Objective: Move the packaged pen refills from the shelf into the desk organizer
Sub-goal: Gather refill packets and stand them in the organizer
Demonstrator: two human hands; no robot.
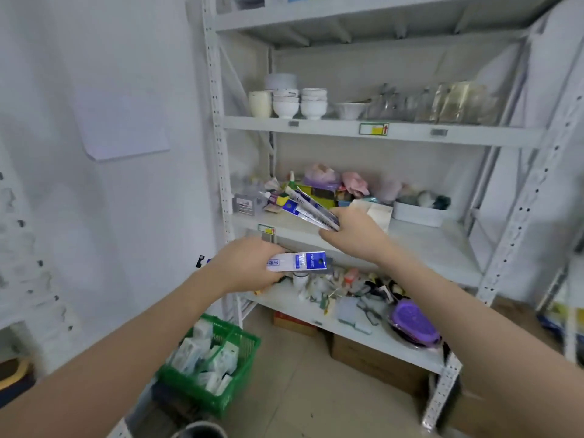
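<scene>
Left hand grips one refill pack lying sideways — right hand clutches a fanned bunch at the shelf's front edge; green organizer sits below-left.

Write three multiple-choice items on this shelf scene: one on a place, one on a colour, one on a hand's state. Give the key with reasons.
1. Where does the green basket sit?
A. On the top shelf
B. Low down, left of the shelf unit
C. Beside the stacked white bowls

2. What colour is the header of the refill pack in the left hand?
A. Blue
B. Red
C. Yellow

3. What is the right hand doing?
A. Hanging idle
B. Pressing flat on the bare shelf board
C. Holding a bundle of refill packs

Key: B, the basket stands below the left forearm, beside the unit's post. A, the pack's end shows a blue printed card. C, the fingers curl round several long packs fanned out over the middle shelf.
</scene>
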